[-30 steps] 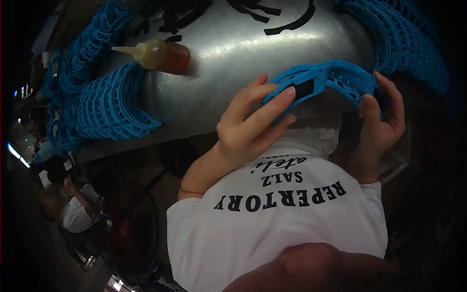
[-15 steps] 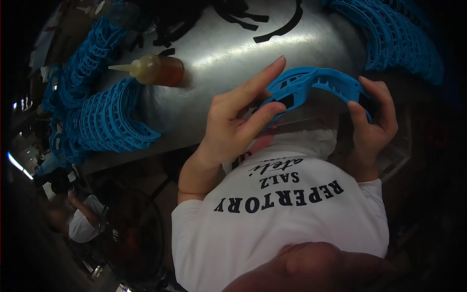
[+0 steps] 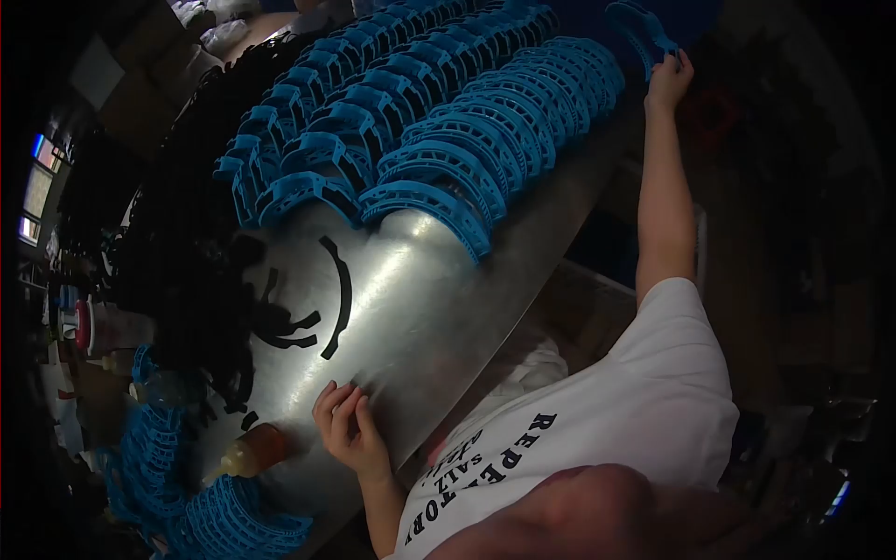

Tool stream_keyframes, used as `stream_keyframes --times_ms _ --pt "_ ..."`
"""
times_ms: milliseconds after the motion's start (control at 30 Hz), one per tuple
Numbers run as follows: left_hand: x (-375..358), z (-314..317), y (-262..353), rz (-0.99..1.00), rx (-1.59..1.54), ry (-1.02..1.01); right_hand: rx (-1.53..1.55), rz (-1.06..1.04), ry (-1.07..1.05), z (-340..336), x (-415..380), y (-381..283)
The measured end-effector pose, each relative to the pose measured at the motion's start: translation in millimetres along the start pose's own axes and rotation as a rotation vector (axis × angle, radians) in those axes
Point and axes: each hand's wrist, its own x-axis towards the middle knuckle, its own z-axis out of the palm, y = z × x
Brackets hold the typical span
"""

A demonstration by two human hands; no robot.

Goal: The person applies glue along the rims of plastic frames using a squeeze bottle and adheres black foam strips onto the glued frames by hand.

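Observation:
My right hand is stretched out to the far upper right, its fingers closed on one end of a curved blue plastic frame. My left hand hangs over the metal table near its front edge, fingers slightly curled and apart, with nothing in it. To the left of this hand a bottle of amber liquid lies on its side, its pale nozzle pointing left. Above the hand, a curved black strip lies on the table.
Long rows of nested blue frames cover the table's upper part. More blue frames are stacked at the lower left. A pile of black strips runs along the left side. A red-and-white container stands beyond it.
The view has swung toward the right side. My left hand has let go of the blue frame, and my right hand has carried it far out to the right.

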Motion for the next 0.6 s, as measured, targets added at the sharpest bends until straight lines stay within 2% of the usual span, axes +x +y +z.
stream_keyframes --times_ms 33,67,100,133,200,333,500,600 --pt "-1 -1 -4 0.008 0.039 -0.008 0.006 -0.011 0.000 -6 23 41" --pt "-2 -2 -7 0.016 0.078 -0.011 -0.153 -0.018 -0.030 -13 45 87" --pt "-4 -4 -10 0.021 0.072 0.000 -0.312 -0.022 -0.058 -8 49 97" --pt "-6 -7 -13 0.005 0.108 -0.003 -0.303 -0.030 -0.056 -7 52 106" --pt "-8 -14 -19 -0.020 0.183 -0.014 -0.339 0.253 -0.213 0 27 92" --pt "-21 -31 -36 -0.009 0.217 -0.027 -0.273 0.251 -0.259 -7 31 146" --pt "-40 -57 -56 -0.024 0.221 -0.048 -0.384 0.367 -0.395 -18 13 143" --pt "-51 -76 -60 -0.044 0.217 -0.064 -0.745 0.186 -0.217 -18 -17 96"
